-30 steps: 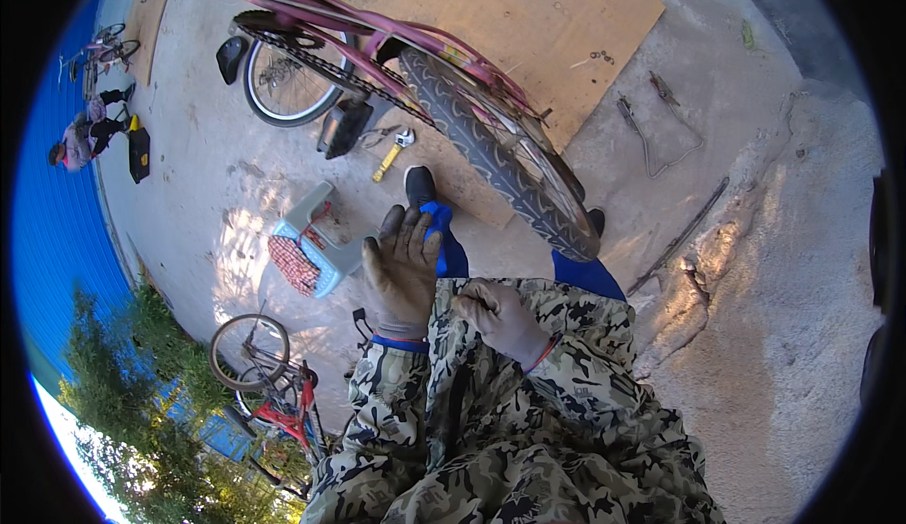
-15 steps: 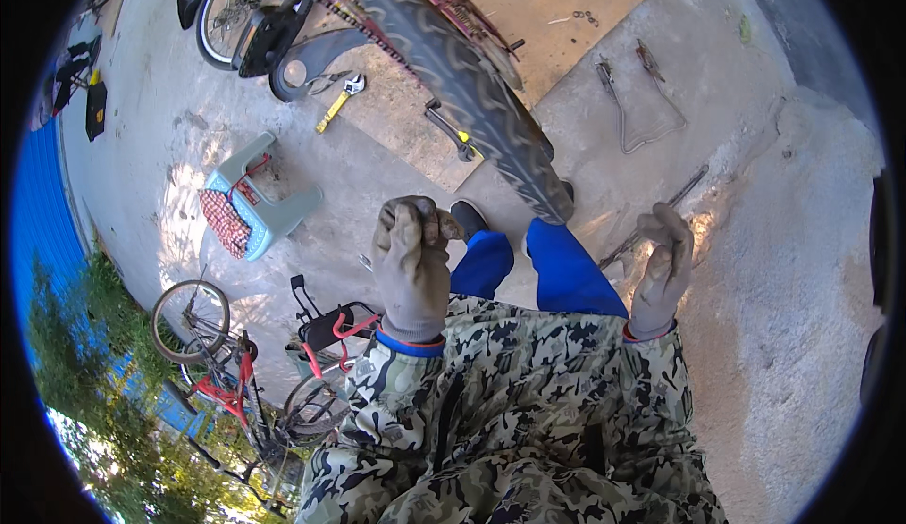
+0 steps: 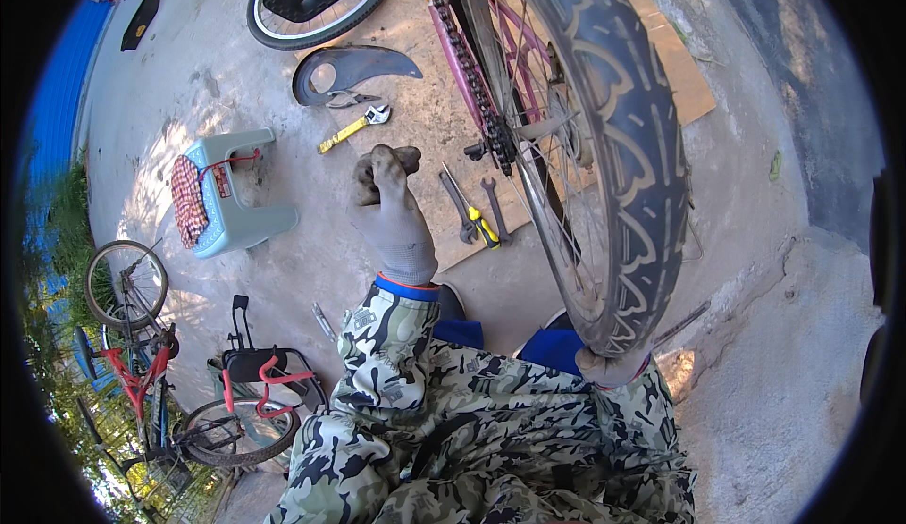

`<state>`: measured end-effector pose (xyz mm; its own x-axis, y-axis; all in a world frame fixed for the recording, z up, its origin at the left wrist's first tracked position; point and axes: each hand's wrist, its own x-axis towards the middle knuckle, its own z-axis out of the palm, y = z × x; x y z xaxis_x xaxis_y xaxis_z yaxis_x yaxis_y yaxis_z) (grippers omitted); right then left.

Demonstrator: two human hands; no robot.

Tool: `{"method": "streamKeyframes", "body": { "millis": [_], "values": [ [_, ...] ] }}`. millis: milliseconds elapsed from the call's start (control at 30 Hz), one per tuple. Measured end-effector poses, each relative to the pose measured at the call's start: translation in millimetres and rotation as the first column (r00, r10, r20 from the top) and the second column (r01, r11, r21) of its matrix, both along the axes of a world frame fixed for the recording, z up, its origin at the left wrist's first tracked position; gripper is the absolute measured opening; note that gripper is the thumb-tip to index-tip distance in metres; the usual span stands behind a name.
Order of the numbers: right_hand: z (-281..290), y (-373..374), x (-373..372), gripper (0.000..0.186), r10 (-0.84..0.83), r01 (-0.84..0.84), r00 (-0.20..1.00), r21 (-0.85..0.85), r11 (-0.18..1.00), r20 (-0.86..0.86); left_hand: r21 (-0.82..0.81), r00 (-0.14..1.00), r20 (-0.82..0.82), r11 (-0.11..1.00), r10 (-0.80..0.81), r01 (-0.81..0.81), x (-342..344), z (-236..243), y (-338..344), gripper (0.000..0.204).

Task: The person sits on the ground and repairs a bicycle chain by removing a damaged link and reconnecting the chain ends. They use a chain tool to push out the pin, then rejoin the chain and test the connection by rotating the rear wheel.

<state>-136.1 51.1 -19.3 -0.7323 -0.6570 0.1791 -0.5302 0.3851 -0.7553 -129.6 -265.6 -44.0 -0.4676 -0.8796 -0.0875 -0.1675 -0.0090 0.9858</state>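
A bicycle with a pink frame (image 3: 458, 61) and a dark chain (image 3: 460, 52) stands close in front of me. Its wheel with a thick patterned black tire (image 3: 642, 175) reaches down toward my lap. My left hand (image 3: 392, 208), in a grey glove with dirty fingertips, is raised left of the bicycle, fingers curled in. Whatever it may pinch does not show. At the tire's lower end is my gloved right hand (image 3: 612, 369); the tire covers its fingers, so their grip is hidden.
On the ground lie a yellow-handled adjustable wrench (image 3: 355, 129), a black curved guard (image 3: 354, 73), a screwdriver (image 3: 481, 222) and a spanner (image 3: 495, 211). A light blue stool (image 3: 231, 198) stands left; a red bicycle (image 3: 137, 378) is beyond it, lower left.
The wheel has come closer and swung right relative to my view. My left hand is farther forward and left. My right hand has gone from open beside the tire to its lower end.
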Motion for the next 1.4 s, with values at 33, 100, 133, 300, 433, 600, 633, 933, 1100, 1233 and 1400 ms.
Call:
{"method": "streamKeyframes", "body": {
  "millis": [33, 100, 133, 300, 433, 600, 633, 933, 1100, 1233, 1400],
  "values": [
    [-2, 6, 1, 0.091, 0.007, -0.006, 1.0, 0.01, 1.0, -0.028, -0.023, 1.0, -0.013, 1.0, 0.006, -0.006, 5, -11, 0, 0.026],
    [1, 14, 1, 0.099, 0.07, -0.072, 0.997, 0.08, 0.994, 0.022, -0.047, 1.0, -0.025, 0.999, -0.012, 0.011, 12, -28, 3, 0.022],
    [0, 13, 1, 0.098, 0.018, -0.022, 0.999, 0.08, 0.997, 0.043, -0.02, 0.999, -0.046, 1.0, -0.003, 0.002, 16, -35, 8, 0.021],
    [-18, -13, -13, 0.088, 0.001, -0.044, 0.984, -0.237, 0.971, -0.178, -0.014, 0.988, -0.089, 0.992, -0.129, 0.128, 12, -49, 28, 0.029],
    [-54, -34, -6, 0.081, -0.325, 0.019, 0.835, -0.568, 0.823, -0.443, -0.059, 0.97, -0.14, 0.98, -0.198, 0.191, 5, -42, 35, 0.024],
    [-20, 0, 9, 0.085, -0.091, 0.052, 0.974, -0.186, 0.981, -0.21, -0.147, 0.958, -0.001, 0.947, -0.288, 0.284, 16, -30, 56, 0.024],
    [-17, 0, 7, 0.086, -0.053, 0.017, 0.97, -0.152, 0.988, -0.236, -0.255, 0.952, 0.042, 0.919, -0.302, 0.302, 16, -30, 56, 0.025],
    [-3, -14, -9, 0.081, -0.027, -0.037, 0.966, -0.241, 0.97, -0.258, -0.286, 0.9, 0.216, 0.857, -0.379, 0.429, 16, -27, 45, 0.031],
    [-4, -10, -2, 0.082, -0.052, -0.004, 0.957, -0.193, 0.981, -0.285, -0.474, 0.878, 0.242, 0.739, -0.413, 0.478, 14, -30, 53, 0.039],
    [-10, -6, -3, 0.087, -0.022, -0.05, 0.934, -0.191, 0.98, -0.355, -0.363, 0.904, 0.155, 0.828, -0.398, 0.427, 15, -36, 51, 0.042],
    [-8, -3, 11, 0.088, -0.096, 0.08, 0.978, -0.095, 0.992, -0.186, -0.384, 0.892, 0.184, 0.805, -0.413, 0.452, 12, -44, 47, 0.042]
  ]
}}
